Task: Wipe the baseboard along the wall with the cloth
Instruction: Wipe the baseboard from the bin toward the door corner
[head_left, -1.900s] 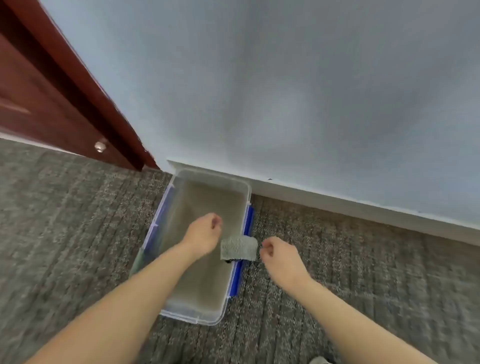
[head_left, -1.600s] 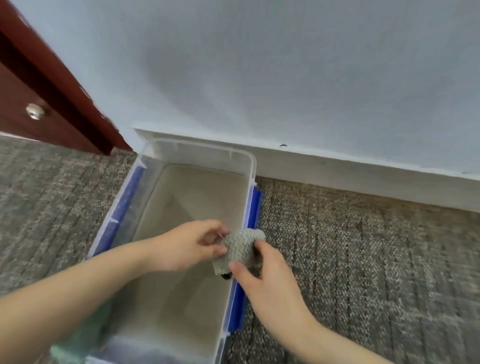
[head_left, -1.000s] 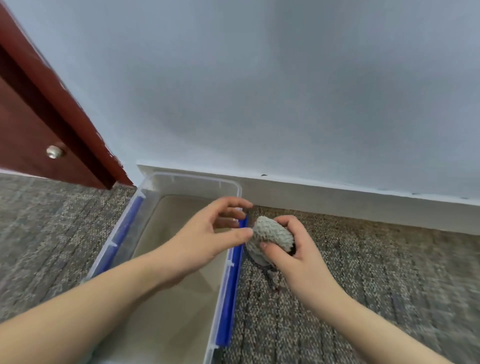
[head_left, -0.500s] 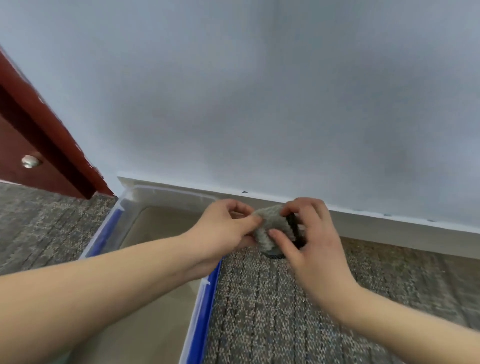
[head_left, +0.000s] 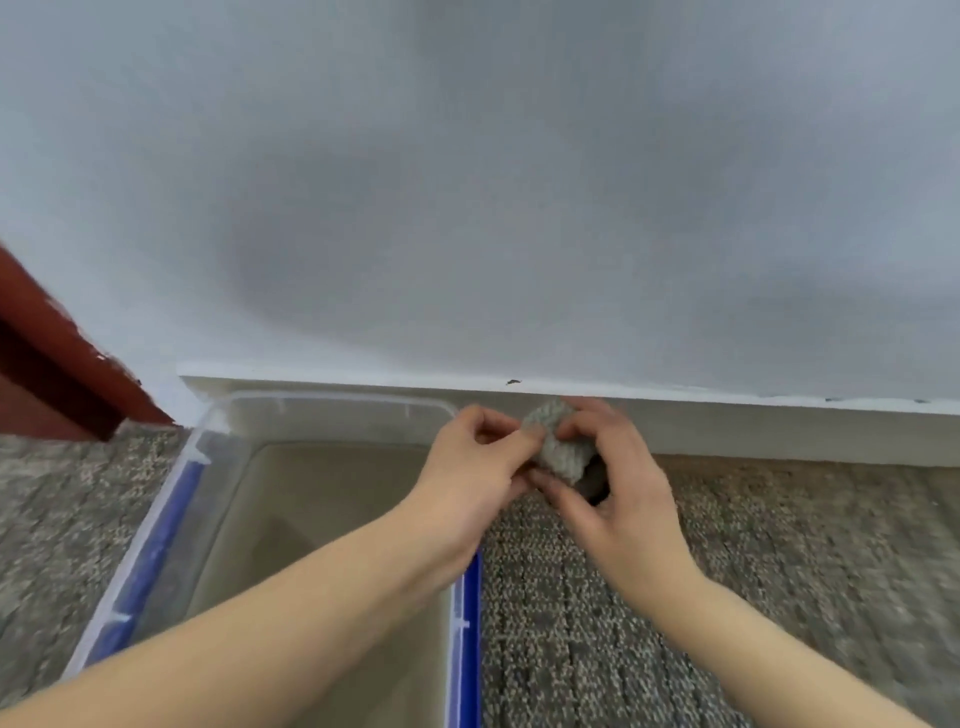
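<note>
At centre of frame, right at the wall's foot, both hands meet on the cloth (head_left: 558, 446). It's a small grey knobbly wad, bunched up & held off the floor. Its top edge overlaps the baseboard (head_left: 779, 430) in the view; can't tell if it touches the board. Left hand (head_left: 467, 483) comes in from lower left, thumb & curled fingers pinching the cloth's left side. Right hand (head_left: 618, 499) comes in from lower right, fingers curled over the top, thumb below, clamped on the cloth's right side. Dark patch shows under the cloth by the right palm; shadow or cloth, can't tell.

Baseboard is white, running across approx. mid-height from centre-left to the right edge, w/ a small dark speck (head_left: 513, 382) on its top edge just above the hands. Wall (head_left: 467, 197) above is pale grey-blue & fills the upper half. Clear plastic tub (head_left: 332, 397) w/ blue side clips (head_left: 470, 623) sits lower left to centre, short end up against the baseboard; left forearm crosses over it. Tub's inside looks beige. Grey speckled carpet (head_left: 805, 571) covers lower right & far left. Red-brown door frame (head_left: 52, 358) is at the left edge, mid-height.
</note>
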